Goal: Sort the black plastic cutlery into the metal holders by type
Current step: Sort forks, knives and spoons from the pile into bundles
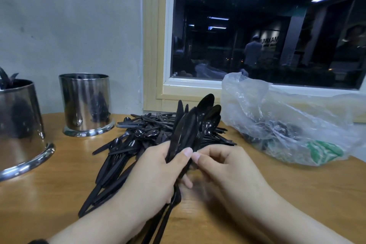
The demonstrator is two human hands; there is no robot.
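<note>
My left hand (pixel 156 172) grips a bunch of black plastic cutlery (pixel 190 125), knives and spoons fanned upward above the table. My right hand (pixel 223 166) is beside it, fingers curled, its thumb and fingertips at the bunch's handles. A heap of loose black cutlery (pixel 138 136) lies on the table behind and left of my hands. Two metal holders stand at the left: the near one (pixel 19 125) has black cutlery tips sticking out, and the far one (pixel 85 103) shows little above its rim.
A crumpled clear plastic bag (pixel 285 125) with more dark cutlery and a green print lies at the right on the wooden table (pixel 297 194). A grey wall and a framed window (pixel 158 85) rise right behind the table.
</note>
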